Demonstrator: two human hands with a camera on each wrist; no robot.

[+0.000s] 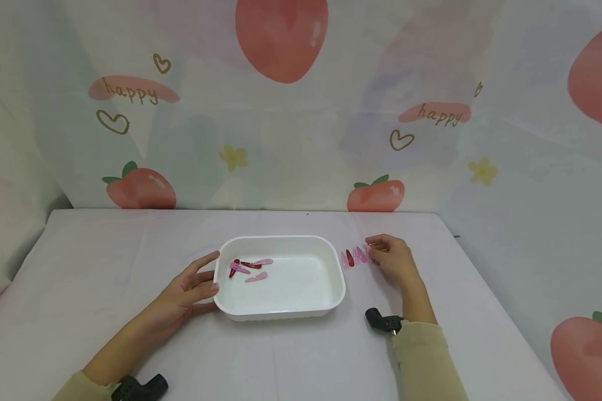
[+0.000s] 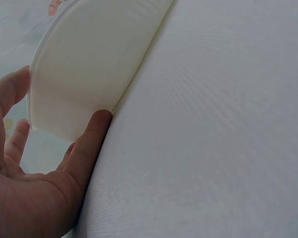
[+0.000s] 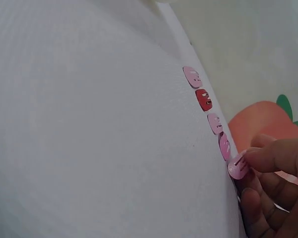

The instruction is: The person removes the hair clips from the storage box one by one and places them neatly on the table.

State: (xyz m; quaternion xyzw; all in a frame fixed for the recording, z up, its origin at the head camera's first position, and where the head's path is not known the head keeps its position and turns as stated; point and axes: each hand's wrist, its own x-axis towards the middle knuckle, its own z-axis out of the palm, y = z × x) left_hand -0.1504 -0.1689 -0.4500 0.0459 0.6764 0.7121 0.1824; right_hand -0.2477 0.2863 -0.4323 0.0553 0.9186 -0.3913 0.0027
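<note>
A white rectangular tray (image 1: pixel 281 306) holds several pink and dark red snap hair clips (image 1: pixel 256 277) toward its left end. My left hand (image 1: pixel 188 289) is at the tray's left end, spread fingers touching its rim and outer wall; in the left wrist view, one digit (image 2: pixel 92 144) meets the wall's lower edge. Right of the tray, my right hand (image 1: pixel 392 260) pinches a pink hair clip (image 3: pixel 238 166) between thumb and finger, at the end of a row. The row includes a red hair clip (image 1: pixel 350 258) and pink ones, such as the pink hair clip (image 3: pixel 192 77) at its other end.
A white cloth covers the table (image 1: pixel 276 356). Behind it hangs a printed backdrop (image 1: pixel 301 139) with fruit and "happy" lettering, and similar panels stand at both sides. Black wrist cameras, such as the right one (image 1: pixel 381 321), sit by the sleeves.
</note>
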